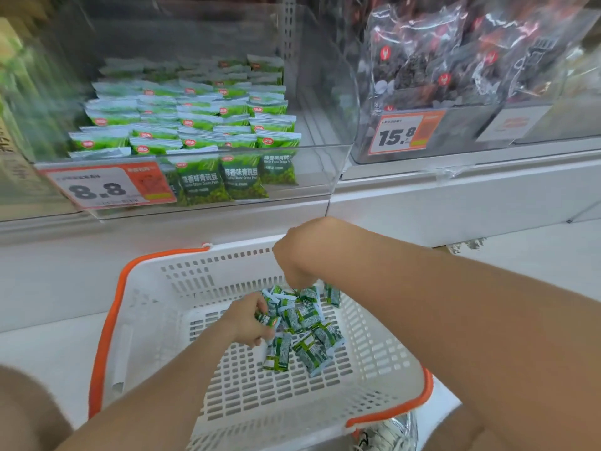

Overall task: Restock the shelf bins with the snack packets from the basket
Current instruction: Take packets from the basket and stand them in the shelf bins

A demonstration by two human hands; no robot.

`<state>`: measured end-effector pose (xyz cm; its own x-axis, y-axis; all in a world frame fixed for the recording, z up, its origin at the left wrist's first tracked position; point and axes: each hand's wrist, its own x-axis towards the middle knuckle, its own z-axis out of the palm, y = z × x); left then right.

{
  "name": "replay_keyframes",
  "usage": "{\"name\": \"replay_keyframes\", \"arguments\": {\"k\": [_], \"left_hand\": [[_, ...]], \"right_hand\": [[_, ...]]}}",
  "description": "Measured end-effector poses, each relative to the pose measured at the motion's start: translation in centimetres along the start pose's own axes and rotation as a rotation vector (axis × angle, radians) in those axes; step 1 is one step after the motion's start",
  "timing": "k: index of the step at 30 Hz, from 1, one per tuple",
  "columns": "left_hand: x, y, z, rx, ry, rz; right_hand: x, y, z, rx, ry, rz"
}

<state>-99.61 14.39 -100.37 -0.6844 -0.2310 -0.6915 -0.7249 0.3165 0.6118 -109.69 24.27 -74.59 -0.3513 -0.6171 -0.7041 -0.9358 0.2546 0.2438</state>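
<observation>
While basketed, packets [302, 323] against left hand [248, 320]

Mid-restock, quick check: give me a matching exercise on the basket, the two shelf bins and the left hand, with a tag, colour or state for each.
Column one:
1 basket
2 green pea bin
3 dark snack bin
4 left hand

Column two:
A price tag 15.8
B grips a green packet
C orange handles
D price tag 8.8

Pairs: 1-C, 2-D, 3-A, 4-B.
</observation>
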Motion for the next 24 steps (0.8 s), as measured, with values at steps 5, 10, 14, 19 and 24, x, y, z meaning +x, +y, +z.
{"name": "replay_keyframes", "arguments": {"k": [5,10,14,19,24], "left_hand": [[-4.9,7.7,-1.3,-0.407,0.028,0.247],[-10.3,14.4,-2.9,-0.58,0.076,0.489],[-14.4,17.4,-3.4,-0.811,0.004,0.607],[-17.3,18.0,-3.1,-0.612,0.233,0.747],[-18.2,18.9,-3.4,-0.518,0.392,0.791]], "right_hand": [[-3.4,1.7,-2.6,-0.001,0.017,0.057],[-5.8,4.2,-3.3,0.063,0.183,0.091],[-7.4,6.6,-3.2,0.258,0.342,0.046],[-9.8,8.0,-3.8,0.507,0.429,-0.015],[-10.2,7.8,-4.8,0.493,0.517,-0.018]]}}
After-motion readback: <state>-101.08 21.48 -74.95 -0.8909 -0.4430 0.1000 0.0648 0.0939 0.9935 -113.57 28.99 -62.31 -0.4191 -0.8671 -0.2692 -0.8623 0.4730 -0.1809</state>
